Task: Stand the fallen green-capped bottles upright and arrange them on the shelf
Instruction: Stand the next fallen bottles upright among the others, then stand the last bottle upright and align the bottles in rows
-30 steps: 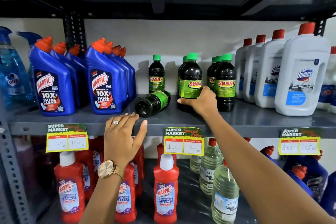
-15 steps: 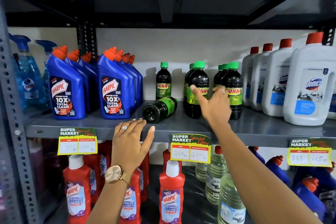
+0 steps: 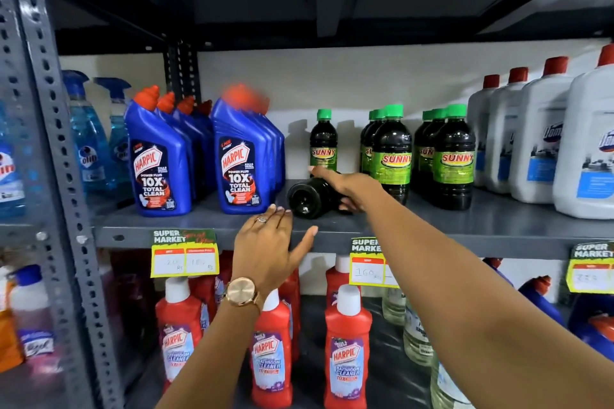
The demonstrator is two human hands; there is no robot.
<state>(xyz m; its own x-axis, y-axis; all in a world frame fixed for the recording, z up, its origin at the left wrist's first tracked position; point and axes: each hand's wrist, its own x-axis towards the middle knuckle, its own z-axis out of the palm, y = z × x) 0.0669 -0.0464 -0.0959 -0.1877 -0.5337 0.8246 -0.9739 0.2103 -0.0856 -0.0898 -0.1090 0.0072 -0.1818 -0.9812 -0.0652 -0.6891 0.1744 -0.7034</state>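
One dark green-capped Sunny bottle [image 3: 304,199] lies on its side on the grey middle shelf [image 3: 498,229], its base facing me. My right hand [image 3: 349,186] reaches across and wraps over its body, hiding the label and cap. My left hand [image 3: 265,246] rests flat on the shelf's front edge just left of that bottle, fingers apart and holding nothing. A single Sunny bottle [image 3: 323,143] stands upright behind the fallen one. Two short rows of upright Sunny bottles [image 3: 392,156] [image 3: 453,159] stand to the right.
Blue Harpic bottles [image 3: 159,163] crowd the shelf to the left, white red-capped jugs [image 3: 538,143] to the right. Red Harpic bottles [image 3: 345,352] and clear bottles fill the shelf below. A perforated steel post [image 3: 50,143] stands at far left. Price tags [image 3: 184,252] hang on the shelf edge.
My right hand left the upright middle bottle and moved left and down onto the fallen bottle. My left hand stayed on the shelf edge. The view has moved closer.
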